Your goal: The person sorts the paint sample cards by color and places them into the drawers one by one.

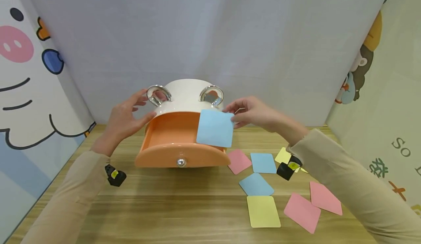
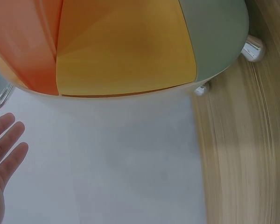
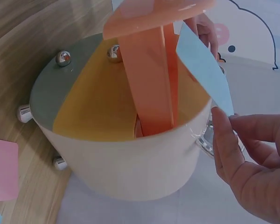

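A white rounded box (image 1: 187, 94) with an orange drawer (image 1: 182, 156) pulled out stands on the wooden table. Two chrome rings stick up from its top. Between thumb and fingers my right hand (image 1: 251, 112) pinches a light blue paper square (image 1: 215, 127) by its right edge, over the drawer's right side. In the right wrist view, the blue paper (image 3: 203, 70) tilts beside the drawer. My left hand (image 1: 126, 117) has its fingers spread at the box's left side, near the left chrome ring (image 1: 159, 94); its thumb reaches the box's upper edge.
Several paper squares lie on the table right of the box, including a pink square (image 1: 302, 212), a yellow square (image 1: 263, 211) and a blue square (image 1: 256, 184). A pale curtain (image 1: 210, 35) hangs behind. Cartoon panels stand at both sides.
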### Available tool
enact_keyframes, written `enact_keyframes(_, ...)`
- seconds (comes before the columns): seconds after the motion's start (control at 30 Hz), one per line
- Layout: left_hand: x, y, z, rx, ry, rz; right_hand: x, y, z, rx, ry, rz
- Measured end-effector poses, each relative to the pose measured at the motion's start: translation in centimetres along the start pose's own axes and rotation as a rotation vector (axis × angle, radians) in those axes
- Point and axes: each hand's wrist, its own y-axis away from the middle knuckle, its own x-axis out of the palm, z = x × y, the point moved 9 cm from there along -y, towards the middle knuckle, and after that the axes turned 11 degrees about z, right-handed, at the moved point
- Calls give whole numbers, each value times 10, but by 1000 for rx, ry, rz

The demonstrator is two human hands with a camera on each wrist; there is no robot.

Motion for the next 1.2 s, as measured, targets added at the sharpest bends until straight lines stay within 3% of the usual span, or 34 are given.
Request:
enact_keyframes(0.4, 1, -1, 2, -6, -12, 5, 30, -14, -3, -29, 6, 20)
enact_keyframes(0.67, 0, -1, 2, -3, -12, -3, 41, -18, 0, -68, 120, 27)
enact_keyframes(1.0, 0, 0, 1, 8, 2, -11, 38, -17, 8, -161, 321, -59)
enact_keyframes(1.2, -1, 0, 1, 19, 2, -16, 35, -13, 14, -226, 371, -90)
